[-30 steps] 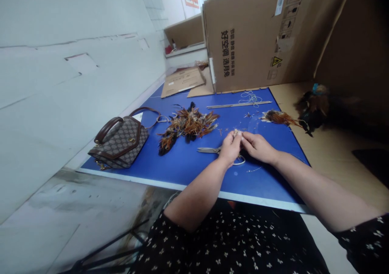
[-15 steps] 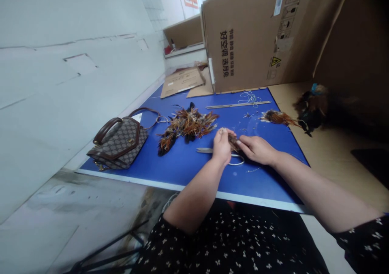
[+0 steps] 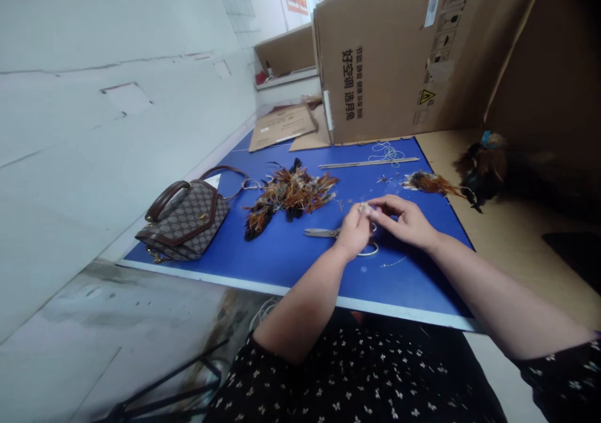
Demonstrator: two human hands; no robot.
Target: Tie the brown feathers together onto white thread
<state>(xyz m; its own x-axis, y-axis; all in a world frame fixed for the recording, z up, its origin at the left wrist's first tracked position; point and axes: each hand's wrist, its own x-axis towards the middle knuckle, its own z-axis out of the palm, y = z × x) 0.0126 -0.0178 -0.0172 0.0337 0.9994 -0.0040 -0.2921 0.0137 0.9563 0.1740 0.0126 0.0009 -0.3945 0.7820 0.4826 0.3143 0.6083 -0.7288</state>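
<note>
Pinching pale bundle in left hand, meeting right hand there with unclear grip, probably handling light, soft, crushable, best taking by firm end.

we can slide a hand along the front of the blue tabletop, between the handbag and our left hand. further in, the scissors and the heap of brown feathers block us. past the low sticks, the upright cardboard box walls off the back; beyond our right hand, a feather bundle obstructs.
</note>
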